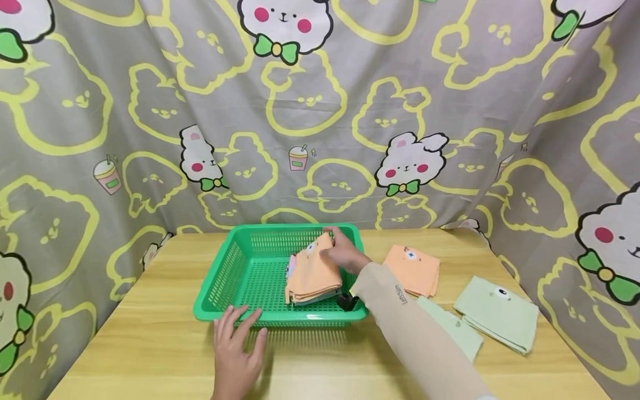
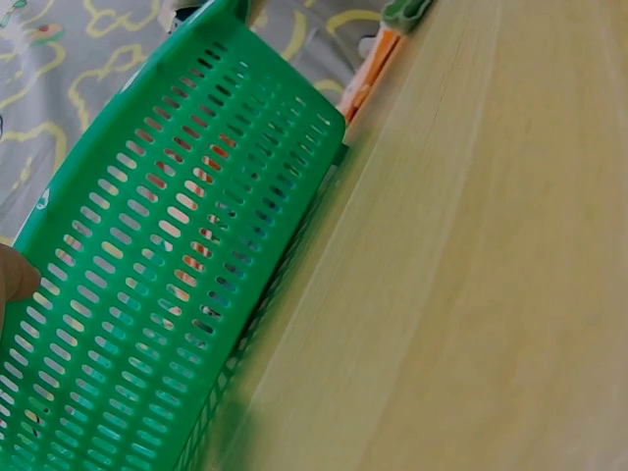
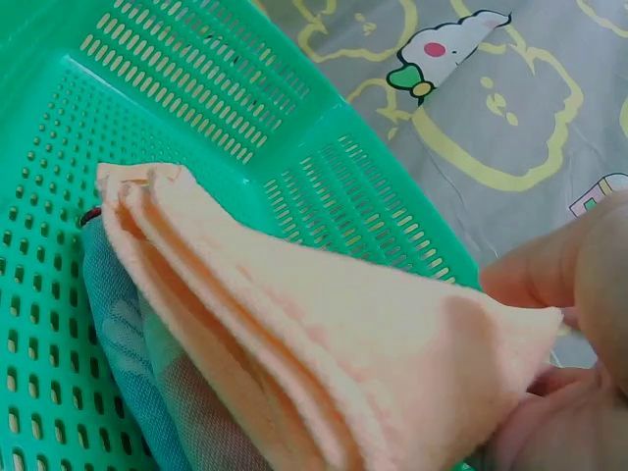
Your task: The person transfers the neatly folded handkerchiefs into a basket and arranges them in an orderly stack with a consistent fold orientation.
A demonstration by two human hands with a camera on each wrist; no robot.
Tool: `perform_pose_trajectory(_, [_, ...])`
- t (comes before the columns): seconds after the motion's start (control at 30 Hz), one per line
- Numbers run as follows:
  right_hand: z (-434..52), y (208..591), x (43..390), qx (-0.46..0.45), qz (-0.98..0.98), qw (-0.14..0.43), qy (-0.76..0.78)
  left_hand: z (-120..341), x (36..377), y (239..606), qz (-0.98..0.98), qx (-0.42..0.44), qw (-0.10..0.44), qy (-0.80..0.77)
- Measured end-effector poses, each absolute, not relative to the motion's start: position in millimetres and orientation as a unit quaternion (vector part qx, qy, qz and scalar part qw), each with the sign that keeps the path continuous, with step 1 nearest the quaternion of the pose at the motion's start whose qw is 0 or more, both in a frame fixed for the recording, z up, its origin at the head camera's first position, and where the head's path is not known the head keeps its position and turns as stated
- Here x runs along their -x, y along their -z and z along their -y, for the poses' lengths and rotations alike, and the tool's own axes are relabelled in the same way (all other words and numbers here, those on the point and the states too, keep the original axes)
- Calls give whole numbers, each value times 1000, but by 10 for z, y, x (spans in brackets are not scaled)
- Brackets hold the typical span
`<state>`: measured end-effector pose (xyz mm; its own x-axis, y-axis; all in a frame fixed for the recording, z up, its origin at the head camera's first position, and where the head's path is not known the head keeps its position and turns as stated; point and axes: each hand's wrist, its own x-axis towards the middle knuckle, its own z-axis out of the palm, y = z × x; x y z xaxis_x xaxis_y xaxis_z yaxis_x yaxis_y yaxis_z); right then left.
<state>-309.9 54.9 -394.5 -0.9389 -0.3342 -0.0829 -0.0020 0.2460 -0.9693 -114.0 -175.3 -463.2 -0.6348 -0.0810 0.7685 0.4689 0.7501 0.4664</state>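
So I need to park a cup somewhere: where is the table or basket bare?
Bare: table left of the green basket, and the basket's left half. Crowded: its right half, where the right hand pinches the orange cloth, and the right side with folded cloths.

The right arm wears a snug beige sleeve (image 1: 415, 328) reaching to the wrist, with small dark lettering (image 1: 400, 294) printed near the cuff. The right hand (image 1: 342, 253) is bare. The left hand (image 1: 237, 350) and its wrist are bare too.
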Motion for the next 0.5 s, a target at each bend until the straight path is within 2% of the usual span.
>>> perform_pose_trajectory(0.1, [-549,3931,3101,125,-796,115,581,1753,1155,4630,838,117,415,334])
perform_pose_trajectory(0.2, [-581,3975,3095,141,-791,117,584,1746,1144,4644,839,120,412,335])
perform_pose_trajectory(0.37, [-624,3986,3118,188,-726,154,644,1742,1144,4650,839,122,411,335])
perform_pose_trajectory(0.5, [-622,3950,3123,185,-733,184,629,1748,1159,4641,835,124,420,332])
